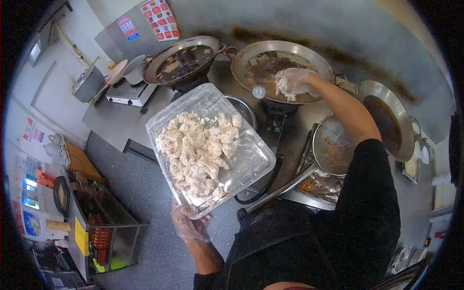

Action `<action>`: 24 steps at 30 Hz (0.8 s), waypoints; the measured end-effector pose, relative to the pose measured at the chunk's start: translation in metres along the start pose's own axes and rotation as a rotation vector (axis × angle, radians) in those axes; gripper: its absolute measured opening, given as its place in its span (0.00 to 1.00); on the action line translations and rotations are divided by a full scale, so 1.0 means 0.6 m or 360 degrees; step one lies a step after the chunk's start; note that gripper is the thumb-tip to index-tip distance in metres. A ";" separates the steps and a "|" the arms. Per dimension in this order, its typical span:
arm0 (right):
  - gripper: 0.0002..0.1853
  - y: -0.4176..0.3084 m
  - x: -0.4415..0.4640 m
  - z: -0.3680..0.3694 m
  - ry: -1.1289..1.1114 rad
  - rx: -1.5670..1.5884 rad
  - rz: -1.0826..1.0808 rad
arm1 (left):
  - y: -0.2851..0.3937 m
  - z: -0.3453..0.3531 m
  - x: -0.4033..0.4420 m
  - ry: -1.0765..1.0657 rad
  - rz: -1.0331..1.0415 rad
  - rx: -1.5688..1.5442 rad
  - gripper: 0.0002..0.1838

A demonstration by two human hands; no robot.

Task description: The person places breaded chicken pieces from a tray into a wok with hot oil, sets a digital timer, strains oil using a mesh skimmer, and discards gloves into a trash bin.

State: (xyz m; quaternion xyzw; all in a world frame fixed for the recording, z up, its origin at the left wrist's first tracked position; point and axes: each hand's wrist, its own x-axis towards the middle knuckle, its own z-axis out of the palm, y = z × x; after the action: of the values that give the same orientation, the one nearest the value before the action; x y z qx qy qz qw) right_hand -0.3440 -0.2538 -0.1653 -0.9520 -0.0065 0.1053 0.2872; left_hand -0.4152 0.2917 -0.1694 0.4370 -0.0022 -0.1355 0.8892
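Observation:
A clear rectangular tray (246, 166) is held tilted in front of me, its lower corner gripped by my left hand (191, 222) in a clear plastic glove. Flour-coated pieces (195, 150) are heaped over much of it. My right hand (292, 83), gloved too, is closed round a whitish coated piece, above the right part of the middle wok (251, 50) of dark, bubbling oil. A round dial thermometer (258, 92) sits at that wok's near rim.
More oil woks stand at the left (153, 72) and right (396, 96). A long-handled strainer (333, 145) rests over a foil-lined tray (328, 186). A small white stove (128, 94) and grey pot (89, 83) are back left; a shelf unit (113, 225) stands lower left.

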 end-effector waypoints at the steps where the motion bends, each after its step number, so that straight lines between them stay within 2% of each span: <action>1: 0.19 0.020 -0.001 0.004 -0.0167 0.0784 0.0068 | 0.001 0.004 -0.001 0.0005 -0.0010 0.0020 0.28; 2: 0.17 0.027 -0.006 0.008 -0.0300 0.1554 0.0219 | 0.000 0.006 0.000 0.0012 -0.0015 0.0025 0.28; 4: 0.18 -0.045 -0.044 -0.003 0.0002 -0.0103 0.0418 | -0.008 0.003 0.001 -0.0044 0.0068 0.0035 0.27; 5: 0.18 -0.057 -0.049 -0.003 0.0003 -0.0098 0.0419 | -0.009 0.006 -0.001 -0.0045 0.0066 0.0039 0.27; 7: 0.18 -0.066 -0.054 -0.002 -0.0064 -0.0634 0.0700 | -0.011 0.011 -0.001 -0.0015 0.0148 0.0099 0.24; 11: 0.16 0.039 -0.051 -0.002 0.0061 -0.0707 0.0614 | -0.013 -0.004 0.002 -0.0061 0.0159 0.0152 0.22; 13: 0.13 0.100 -0.038 -0.002 0.0108 -0.0563 0.0560 | -0.012 -0.008 0.003 -0.0021 0.0161 0.0230 0.21; 17: 0.12 0.026 -0.104 -0.012 0.0169 -0.0610 0.0551 | -0.016 -0.013 0.005 -0.0157 0.0301 0.0288 0.20; 19: 0.09 0.004 -0.123 -0.012 0.0244 -0.0925 0.0393 | -0.008 -0.003 0.004 -0.0153 0.0264 0.0262 0.20; 20: 0.09 0.053 -0.113 -0.014 0.0247 -0.0925 0.0399 | -0.007 -0.007 0.006 -0.0158 0.0262 0.0261 0.20; 22: 0.09 0.206 -0.079 -0.019 0.0297 -0.0640 -0.0158 | -0.005 -0.017 0.009 -0.0096 0.0135 0.0227 0.24; 23: 0.09 0.208 -0.078 -0.018 0.0300 -0.0642 -0.0148 | -0.004 -0.014 0.007 -0.0104 0.0129 0.0224 0.24; 24: 0.08 0.210 -0.079 -0.018 0.0372 -0.0245 0.0166 | -0.002 -0.009 0.005 -0.0100 0.0150 0.0272 0.28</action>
State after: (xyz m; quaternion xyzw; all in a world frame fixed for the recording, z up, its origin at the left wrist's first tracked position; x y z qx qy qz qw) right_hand -0.3940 -0.3682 -0.2161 -0.9761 0.0684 0.0078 0.2061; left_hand -0.4122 0.2945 -0.1741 0.5061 -0.0623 -0.1064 0.8536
